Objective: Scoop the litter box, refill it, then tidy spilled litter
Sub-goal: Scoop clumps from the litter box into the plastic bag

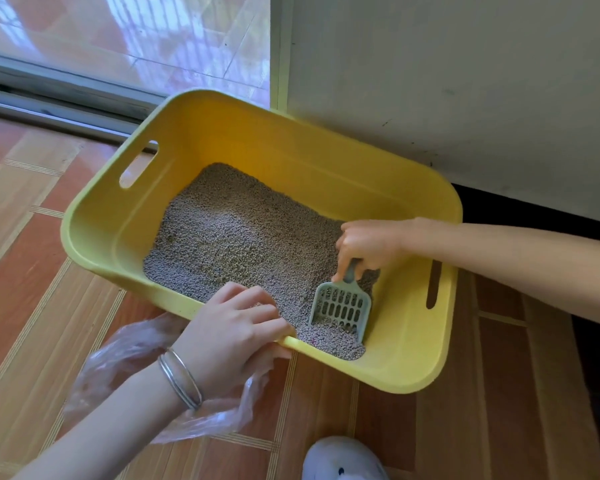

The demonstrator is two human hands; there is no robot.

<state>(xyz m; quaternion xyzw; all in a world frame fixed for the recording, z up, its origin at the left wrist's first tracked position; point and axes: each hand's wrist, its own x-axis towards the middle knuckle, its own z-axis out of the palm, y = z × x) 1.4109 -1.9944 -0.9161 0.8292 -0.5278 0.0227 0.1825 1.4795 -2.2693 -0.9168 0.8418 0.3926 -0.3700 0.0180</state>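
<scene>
The litter box (291,157) sat on the tiled floor (32,271) against the wall. We judged the job barely begun: scooping was under way, with refilling and tidying yet to do. Its grey litter (236,237) lay in an uneven bed, heaped toward the near right corner. A clear plastic bag (118,355) lay crumpled under our left wrist and looked empty. Our left grip (236,327) clasped the box's near rim, fingers over the edge. Our right grip (368,247) was clenched round the handle of the slotted scoop (342,306), its blade dug into the litter. We saw no spilled litter outside.
</scene>
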